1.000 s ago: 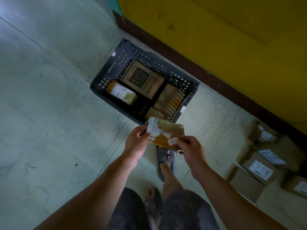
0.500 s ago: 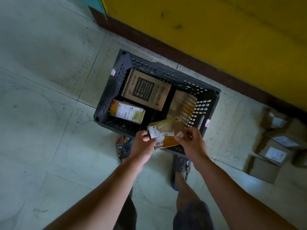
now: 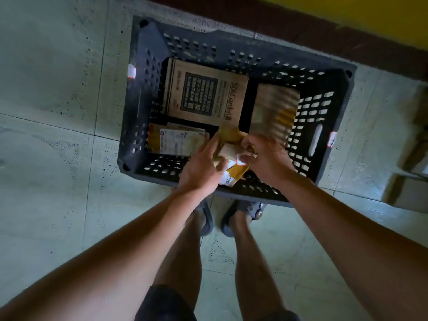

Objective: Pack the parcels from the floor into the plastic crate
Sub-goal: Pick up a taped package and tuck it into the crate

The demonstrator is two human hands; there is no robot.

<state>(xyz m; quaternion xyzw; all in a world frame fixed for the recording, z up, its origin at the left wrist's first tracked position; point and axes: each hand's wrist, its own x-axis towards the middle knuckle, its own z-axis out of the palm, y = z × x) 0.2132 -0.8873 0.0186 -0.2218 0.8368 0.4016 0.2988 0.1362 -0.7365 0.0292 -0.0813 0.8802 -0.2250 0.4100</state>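
I'm seeing both hands gripping a crumpled yellow parcel (image 3: 234, 167) over the near wall of the crate (image 3: 324, 126): left hand (image 3: 201, 167) half-curled against its left side, right hand (image 3: 266, 158) pinching its right edge. Fingers are hiding most of it; its label is blurring. Beyond them, boxes are lying inside.

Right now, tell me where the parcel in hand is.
Centre of the head view: the yellow parcel is between left hand and right hand, over the crate's near wall.
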